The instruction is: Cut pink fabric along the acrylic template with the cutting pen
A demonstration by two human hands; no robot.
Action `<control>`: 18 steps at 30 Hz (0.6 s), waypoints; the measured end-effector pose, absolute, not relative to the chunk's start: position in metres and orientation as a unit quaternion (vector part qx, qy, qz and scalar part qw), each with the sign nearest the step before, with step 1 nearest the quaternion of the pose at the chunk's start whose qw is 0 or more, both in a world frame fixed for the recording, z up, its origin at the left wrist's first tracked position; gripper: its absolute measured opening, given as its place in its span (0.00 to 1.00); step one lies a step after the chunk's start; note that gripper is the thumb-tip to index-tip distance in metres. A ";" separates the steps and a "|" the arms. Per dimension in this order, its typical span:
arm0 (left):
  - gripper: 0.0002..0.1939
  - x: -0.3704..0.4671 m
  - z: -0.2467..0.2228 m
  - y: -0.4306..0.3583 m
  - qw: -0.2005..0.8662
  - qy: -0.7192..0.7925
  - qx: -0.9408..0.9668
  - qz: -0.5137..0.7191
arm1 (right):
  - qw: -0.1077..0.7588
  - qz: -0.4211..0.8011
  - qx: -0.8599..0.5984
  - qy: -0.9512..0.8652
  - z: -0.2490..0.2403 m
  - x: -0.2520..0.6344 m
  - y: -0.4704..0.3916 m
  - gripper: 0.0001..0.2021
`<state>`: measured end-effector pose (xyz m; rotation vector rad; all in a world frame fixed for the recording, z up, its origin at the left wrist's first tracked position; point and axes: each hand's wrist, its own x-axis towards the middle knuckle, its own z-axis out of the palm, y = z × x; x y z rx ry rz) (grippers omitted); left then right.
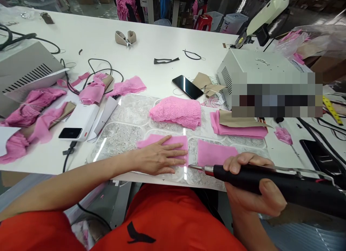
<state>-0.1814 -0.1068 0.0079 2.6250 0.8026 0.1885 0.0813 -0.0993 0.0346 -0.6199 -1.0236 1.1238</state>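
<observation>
While the white table [151, 42] is covered along its near edge by a marbled mat [123, 135], a red stool [203, 22] is seen beyond. Two flat pink fabric pieces [214, 152] are laid on the mat — the left one [177, 140] is partly hidden under the open left hand [155, 157]. A black tool [250, 179], its rear end cut off, is gripped by the right hand [243, 198]. Two grey boxes [251, 62] are provided; one is partly masked by pixelation.

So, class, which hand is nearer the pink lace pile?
Left: the left hand lies on the near side of the pile; the right hand, holding the black tool, is farther off, to the right.
</observation>
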 end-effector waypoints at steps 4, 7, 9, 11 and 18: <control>0.23 -0.180 0.007 -0.108 0.184 0.294 0.936 0.066 | 0.681 0.501 -0.278 -0.456 0.035 0.081 -0.099 0.10; 0.24 -0.180 0.006 -0.109 0.177 0.294 0.937 0.068 | 0.686 0.492 -0.279 -0.457 0.036 0.082 -0.099 0.10; 0.24 -0.180 0.006 -0.110 0.174 0.296 0.937 0.064 | 0.686 0.488 -0.288 -0.457 0.037 0.083 -0.099 0.10; 0.24 -0.180 0.005 -0.110 0.171 0.298 0.937 0.062 | 0.685 0.487 -0.291 -0.457 0.037 0.083 -0.099 0.10; 0.25 -0.180 0.004 -0.111 0.140 0.292 0.942 0.084 | 0.689 0.489 -0.268 -0.464 0.036 0.080 -0.097 0.11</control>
